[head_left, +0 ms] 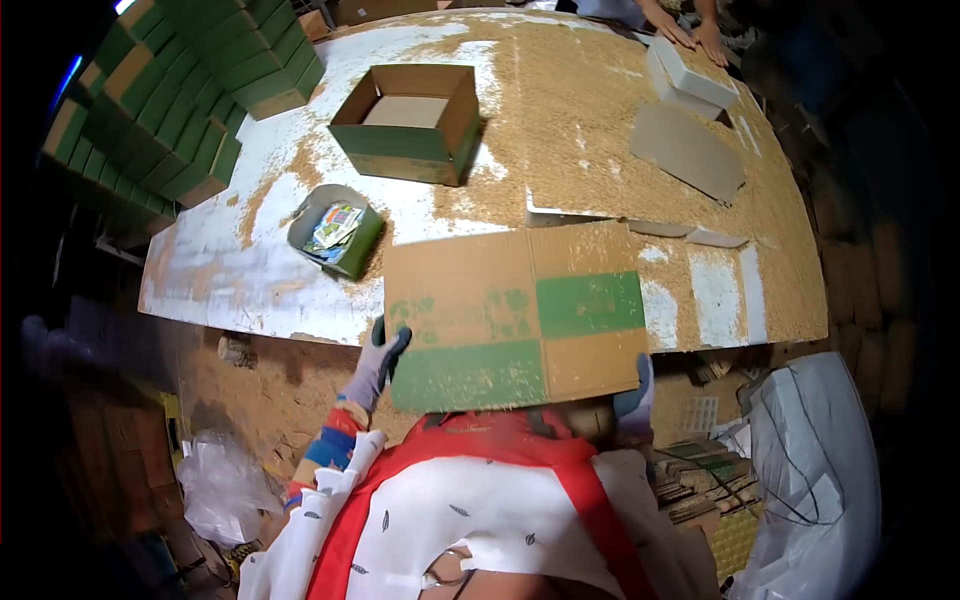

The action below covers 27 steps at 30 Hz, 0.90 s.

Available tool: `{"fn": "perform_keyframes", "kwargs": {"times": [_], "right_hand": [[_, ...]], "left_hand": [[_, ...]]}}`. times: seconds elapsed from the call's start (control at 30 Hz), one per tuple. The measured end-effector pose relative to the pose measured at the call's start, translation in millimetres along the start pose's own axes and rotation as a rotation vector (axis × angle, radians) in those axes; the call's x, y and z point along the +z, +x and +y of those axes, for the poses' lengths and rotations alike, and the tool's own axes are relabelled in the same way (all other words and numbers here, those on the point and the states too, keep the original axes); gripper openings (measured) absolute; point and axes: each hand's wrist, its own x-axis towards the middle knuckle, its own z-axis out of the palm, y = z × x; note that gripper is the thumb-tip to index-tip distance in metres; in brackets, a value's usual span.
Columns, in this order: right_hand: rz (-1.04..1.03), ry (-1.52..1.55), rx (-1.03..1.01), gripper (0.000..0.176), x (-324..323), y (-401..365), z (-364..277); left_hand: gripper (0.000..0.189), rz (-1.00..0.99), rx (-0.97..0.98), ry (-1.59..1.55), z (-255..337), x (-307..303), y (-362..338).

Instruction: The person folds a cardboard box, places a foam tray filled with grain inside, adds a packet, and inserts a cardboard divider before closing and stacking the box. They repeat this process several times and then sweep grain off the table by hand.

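Gripping the flattened carton at opposite sides, left hand and right hand hold it flat over the counter edge, probably to stop sagging.

The flattened carton blocked your near edge; an open box and a small tub stood beyond it. You had free table left of the tub, and between box and grey board.
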Motion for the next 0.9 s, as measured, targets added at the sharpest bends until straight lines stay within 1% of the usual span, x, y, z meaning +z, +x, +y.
{"fn": "perform_keyframes", "kwargs": {"times": [0.03,0.07,0.1,0.13,0.17,0.2,0.23,0.27,0.33,0.37,0.4,0.43,0.47,0.5,0.53,0.57,0.63,0.7,0.77,0.8,0.83,0.87,0.9], "right_hand": [[0.02,0.117,-0.022,0.045,22,-13,-5],[0.037,0.234,-0.046,0.052,43,-25,-11],[0.036,0.515,0.136,0.055,66,-39,-10],[0.037,0.794,0.32,0.059,96,-56,-13],[0.181,0.66,0.349,0.06,116,-62,-10],[0.32,0.519,0.393,0.062,137,-69,-7],[0.322,0.559,0.42,0.061,132,-69,9],[0.319,0.594,0.45,0.06,124,-66,25],[0.308,0.674,0.513,0.059,116,-64,46],[0.277,0.648,0.449,0.06,116,-71,29],[0.249,0.553,0.452,0.059,103,-70,14],[0.222,0.46,0.452,0.059,84,-65,0],[0.222,0.464,0.446,0.059,60,-63,-5],[0.222,0.465,0.446,0.058,34,-60,-11],[0.221,0.393,0.438,0.06,14,-57,-23],[0.219,0.323,0.431,0.061,-4,-54,-36],[0.163,0.232,0.428,0.053,-33,-46,-66],[0.13,0.048,0.393,0.042,-48,-25,-92],[-0.004,-0.185,0.41,0.034,-12,2,-123],[-0.089,-0.346,0.443,0.036,-2,25,-119],[-0.111,-0.349,0.495,0.039,54,35,-132],[-0.134,-0.354,0.547,0.043,110,44,-144],[-0.203,-0.34,0.625,0.048,143,56,-148]], "left_hand": [[0.061,0.002,0.026,-0.041,-7,-2,-16],[0.06,0.028,-0.021,-0.081,-17,-4,-31],[0.06,0.052,-0.066,-0.124,-27,-5,-42],[0.055,0.03,-0.15,-0.222,-34,-2,-52],[0.05,-0.113,-0.391,-0.553,-45,-4,-54],[0.049,-0.047,-0.299,-0.457,-56,2,-58],[0.049,0.02,-0.205,-0.365,-64,7,-60],[0.049,-0.052,-0.35,-0.548,-63,7,-65],[0.049,-0.176,-0.28,-0.376,-49,12,-87],[0.049,-0.235,-0.241,-0.288,-42,13,-97],[0.047,-0.334,-0.445,-0.202,-38,3,-104],[0.049,-0.329,-0.448,-0.298,-71,-16,-88],[0.05,-0.324,-0.453,-0.394,-104,-34,-71],[0.052,-0.189,-0.461,-0.511,-119,-44,-58],[0.054,-0.08,-0.068,-0.417,-94,-31,-51],[0.063,-0.118,-0.01,-0.165,-85,-32,-38],[0.074,-0.553,0.041,-0.193,-61,-13,-30],[0.079,-0.775,-0.04,-0.157,-58,18,-41],[0.08,-0.732,-0.331,-0.248,-63,50,-71],[0.077,-0.751,-0.277,-0.251,-53,66,-83],[0.074,-0.77,-0.224,-0.255,-47,78,-94],[0.067,-0.854,-0.643,-0.724,-88,84,-95],[0.051,-0.771,-0.796,-0.878,-67,86,-106]]}}
